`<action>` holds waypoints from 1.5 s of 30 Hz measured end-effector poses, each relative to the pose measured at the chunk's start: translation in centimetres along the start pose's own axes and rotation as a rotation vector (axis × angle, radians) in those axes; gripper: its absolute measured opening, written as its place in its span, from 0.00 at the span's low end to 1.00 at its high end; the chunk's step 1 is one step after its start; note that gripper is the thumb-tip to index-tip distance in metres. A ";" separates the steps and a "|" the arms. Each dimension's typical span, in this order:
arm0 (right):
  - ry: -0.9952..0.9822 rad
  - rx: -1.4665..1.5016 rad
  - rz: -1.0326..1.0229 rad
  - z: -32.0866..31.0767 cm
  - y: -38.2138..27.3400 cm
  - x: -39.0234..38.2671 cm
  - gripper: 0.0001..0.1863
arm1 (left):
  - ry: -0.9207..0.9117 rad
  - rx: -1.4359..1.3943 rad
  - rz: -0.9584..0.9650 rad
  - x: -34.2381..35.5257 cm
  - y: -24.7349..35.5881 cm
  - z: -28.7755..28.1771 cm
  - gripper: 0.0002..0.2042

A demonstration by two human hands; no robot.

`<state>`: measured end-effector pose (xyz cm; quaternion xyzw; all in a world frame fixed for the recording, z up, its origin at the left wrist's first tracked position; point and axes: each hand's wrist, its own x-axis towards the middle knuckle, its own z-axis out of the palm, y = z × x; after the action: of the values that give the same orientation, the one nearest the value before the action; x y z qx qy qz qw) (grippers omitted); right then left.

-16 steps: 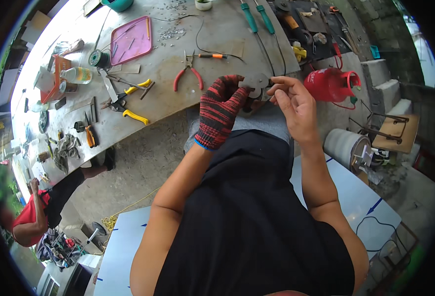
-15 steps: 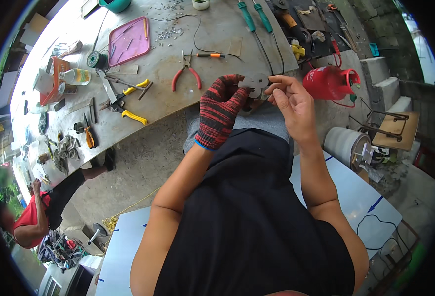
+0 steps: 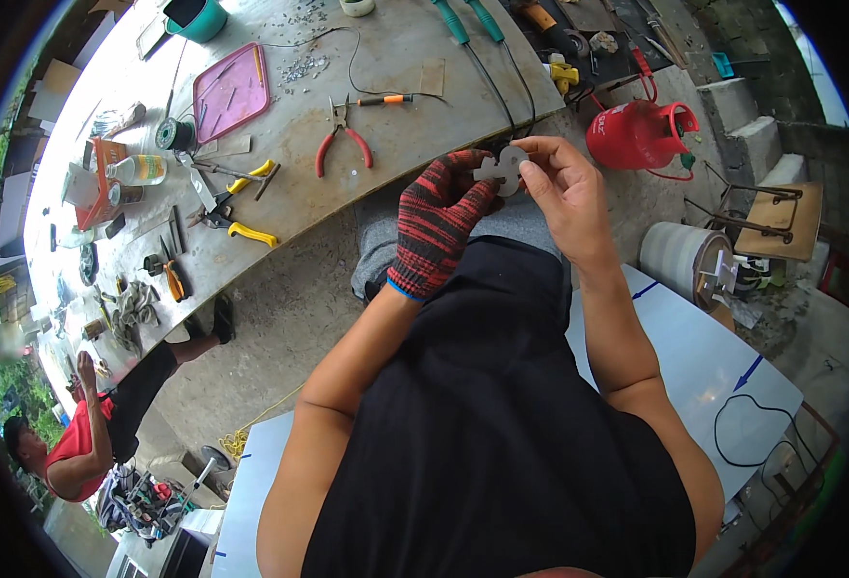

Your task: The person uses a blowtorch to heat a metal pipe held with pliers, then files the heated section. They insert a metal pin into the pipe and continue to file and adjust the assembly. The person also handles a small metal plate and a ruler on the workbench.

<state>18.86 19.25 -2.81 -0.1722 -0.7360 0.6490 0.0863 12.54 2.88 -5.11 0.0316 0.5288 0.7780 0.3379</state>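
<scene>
Between my two hands, just off the table's near edge, is a small flat grey metal piece (image 3: 507,173) with a rounded outline and notches. My left hand (image 3: 432,226), in a red-and-black striped knit glove, pinches its left side. My bare right hand (image 3: 569,202) grips the right side, thumb pressed on the face. Gloved fingers cover part of the piece. Nearest on the table (image 3: 391,149) are red-handled pliers (image 3: 344,137), jaws pointing away from me. Beyond them lies a slim orange-and-black handled tool (image 3: 384,100).
Yellow-handled snips (image 3: 241,231), a pink tray (image 3: 264,91) and a wire spool (image 3: 174,134) lie leftward. Two green-handled tools (image 3: 468,24) trail cables over the edge. A red gas cylinder (image 3: 627,137) stands at right. Another person (image 3: 78,453) is at far left.
The metal piece has turned in my hands, and my right thumb now lies on its face. The view has shifted, so the table's things appear farther left and higher.
</scene>
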 end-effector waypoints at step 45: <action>-0.113 -0.400 0.042 6.9 14.5 11.6 0.10 | 0.241 0.259 -0.007 -1.5 -5.2 -12.0 0.16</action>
<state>7.74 18.53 -19.21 -0.1646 -0.8501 0.5002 -0.0044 11.36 -6.46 -14.35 -0.0207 0.6615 0.7001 0.2680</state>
